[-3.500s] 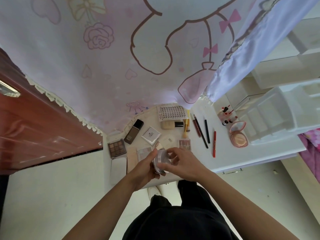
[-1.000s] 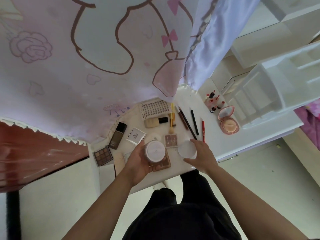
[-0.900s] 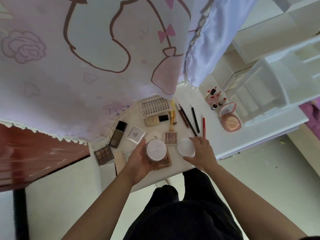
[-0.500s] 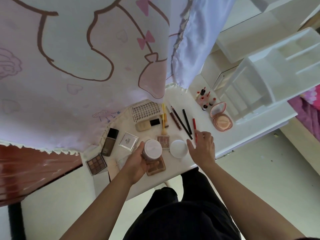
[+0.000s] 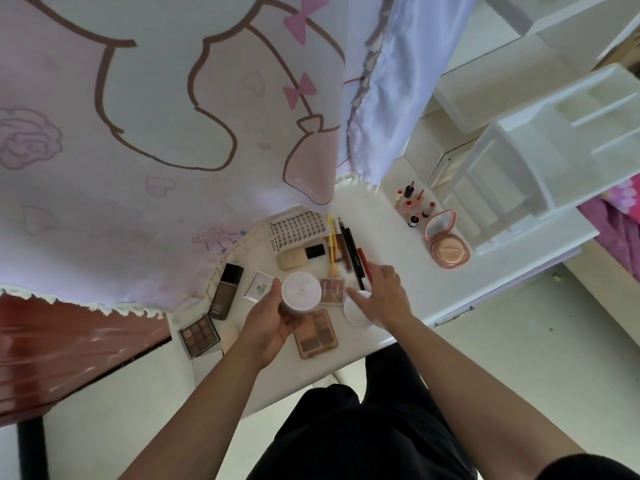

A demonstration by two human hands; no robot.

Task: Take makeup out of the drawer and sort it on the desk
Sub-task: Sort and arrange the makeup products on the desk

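Observation:
My left hand [image 5: 268, 327] grips a round white powder jar [image 5: 300, 293] and holds it above the white desk [image 5: 408, 271]. Its white lid [image 5: 354, 315] lies on the desk to the right, partly under my right hand [image 5: 386, 296]. That hand hovers with fingers spread; the thumb is over the lid and the fingertips are at the near end of a red pencil [image 5: 363, 257]. A tan eyeshadow palette [image 5: 316, 335] lies below the jar and a small blush palette [image 5: 331, 291] beside it.
Dark pencils [image 5: 350, 251], a yellow brush [image 5: 332, 249], a beige tube [image 5: 298, 258], a lash sheet [image 5: 299, 233], a dark foundation bottle [image 5: 227, 292] and a brown palette [image 5: 198, 336] lie on the desk. An open pink compact [image 5: 447, 245], small bottles [image 5: 412, 206] and a white organizer [image 5: 519, 174] stand right. A printed curtain [image 5: 173, 133] hangs over the back.
The jar was held in both hands, then my right hand set the lid on the desk. It reached to the red pencil and has now shifted back partly over the lid.

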